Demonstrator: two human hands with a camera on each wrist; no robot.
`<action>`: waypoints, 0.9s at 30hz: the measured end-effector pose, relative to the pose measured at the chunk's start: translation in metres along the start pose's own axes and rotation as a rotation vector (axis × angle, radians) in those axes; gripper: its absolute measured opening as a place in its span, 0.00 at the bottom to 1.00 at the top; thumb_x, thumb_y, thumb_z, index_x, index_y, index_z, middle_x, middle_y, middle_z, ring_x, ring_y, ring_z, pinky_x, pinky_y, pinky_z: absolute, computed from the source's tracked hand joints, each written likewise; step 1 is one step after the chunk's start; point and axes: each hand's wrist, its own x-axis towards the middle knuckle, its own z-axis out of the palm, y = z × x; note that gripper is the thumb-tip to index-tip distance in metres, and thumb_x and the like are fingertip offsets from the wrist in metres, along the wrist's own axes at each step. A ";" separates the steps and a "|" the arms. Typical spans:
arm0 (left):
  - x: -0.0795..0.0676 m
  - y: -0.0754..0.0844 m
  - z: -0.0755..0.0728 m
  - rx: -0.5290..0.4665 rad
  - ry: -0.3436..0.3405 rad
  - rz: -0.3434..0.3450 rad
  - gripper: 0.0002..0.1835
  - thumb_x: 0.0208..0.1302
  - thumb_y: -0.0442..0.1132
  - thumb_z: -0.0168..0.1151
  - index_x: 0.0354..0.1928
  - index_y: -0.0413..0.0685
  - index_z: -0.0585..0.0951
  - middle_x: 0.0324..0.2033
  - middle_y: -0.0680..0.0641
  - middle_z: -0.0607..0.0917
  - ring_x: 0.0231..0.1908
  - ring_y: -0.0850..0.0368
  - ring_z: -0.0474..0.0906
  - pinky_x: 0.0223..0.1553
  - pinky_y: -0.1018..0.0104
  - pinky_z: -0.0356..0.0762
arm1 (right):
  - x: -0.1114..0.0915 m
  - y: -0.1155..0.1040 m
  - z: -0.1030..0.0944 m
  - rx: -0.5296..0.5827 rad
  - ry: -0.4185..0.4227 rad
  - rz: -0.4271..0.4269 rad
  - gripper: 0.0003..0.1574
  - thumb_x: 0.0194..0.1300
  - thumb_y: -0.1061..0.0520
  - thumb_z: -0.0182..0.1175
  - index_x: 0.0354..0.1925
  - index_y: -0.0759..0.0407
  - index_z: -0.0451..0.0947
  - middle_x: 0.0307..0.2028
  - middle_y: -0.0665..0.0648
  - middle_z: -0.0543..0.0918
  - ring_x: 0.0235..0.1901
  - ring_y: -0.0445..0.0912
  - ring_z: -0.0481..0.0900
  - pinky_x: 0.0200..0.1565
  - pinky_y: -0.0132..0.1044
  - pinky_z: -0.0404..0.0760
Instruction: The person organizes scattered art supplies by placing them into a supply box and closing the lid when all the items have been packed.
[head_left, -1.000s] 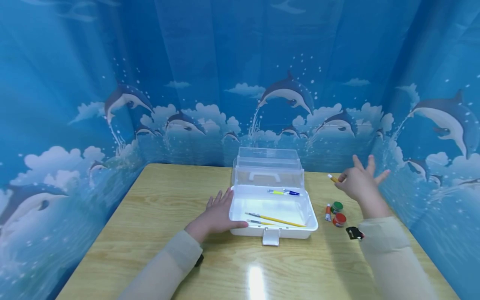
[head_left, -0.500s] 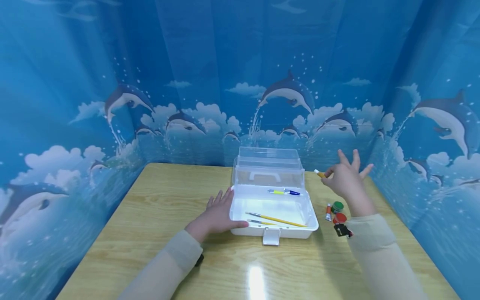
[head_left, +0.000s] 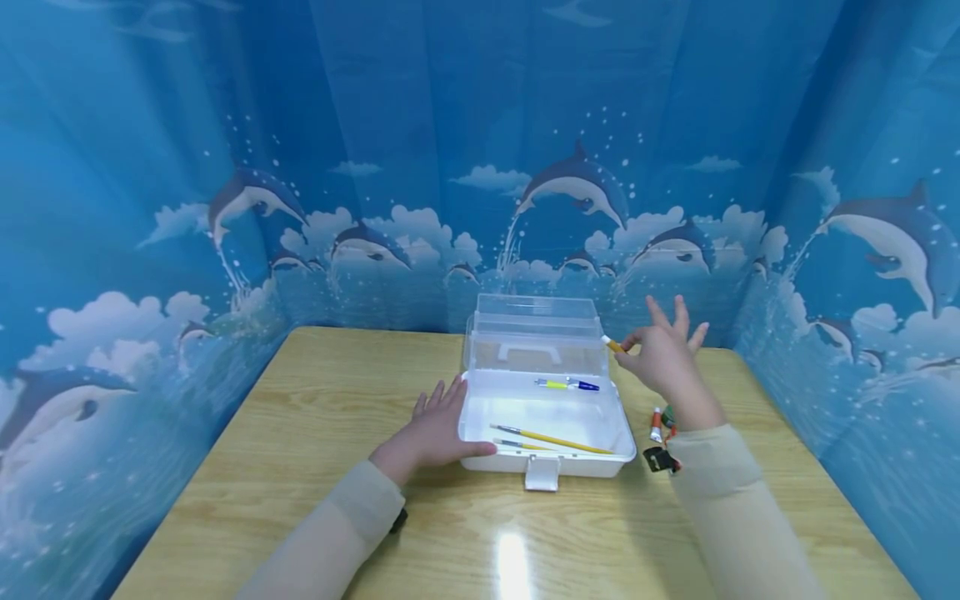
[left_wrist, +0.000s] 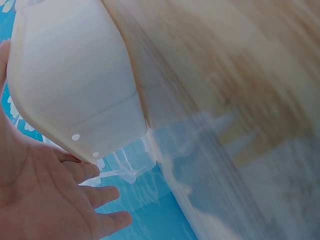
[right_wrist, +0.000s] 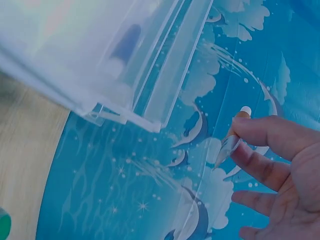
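Observation:
My right hand [head_left: 665,361] pinches a small yellow-orange paint tube [head_left: 612,344] with a white cap between thumb and index finger. The other fingers stick out. The hand is in the air, right of the open white plastic box [head_left: 627,442]. In the right wrist view the paint tube [right_wrist: 242,114] shows a silvery flat end. My left hand [head_left: 431,429] rests against the box's left rim with fingers spread and straight. A blue-and-yellow pen [head_left: 567,384] lies at the back inside the box. Two yellow paintbrushes lie along its front, the longer brush [head_left: 555,437] behind the other.
Right of the box lie an orange paint tube [head_left: 656,425] and a green-lidded jar [head_left: 668,415]; a red jar is mostly hidden by my right wrist. The clear lid [head_left: 536,333] stands raised behind the box, and its latch [head_left: 542,473] hangs at the front. A dolphin-printed curtain [head_left: 420,150] surrounds the wooden table [head_left: 345,375].
My right hand has moved left with the paint tube, toward the box's right back corner. Its wrist now covers most of the red jar. My left hand and the box have stayed put.

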 end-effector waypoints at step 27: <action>0.000 0.000 0.001 0.000 0.002 -0.001 0.69 0.50 0.80 0.58 0.80 0.45 0.41 0.79 0.43 0.42 0.77 0.39 0.34 0.74 0.41 0.32 | 0.015 -0.045 0.027 0.023 -0.055 -0.121 0.06 0.58 0.52 0.73 0.29 0.53 0.88 0.78 0.65 0.48 0.75 0.63 0.21 0.63 0.72 0.17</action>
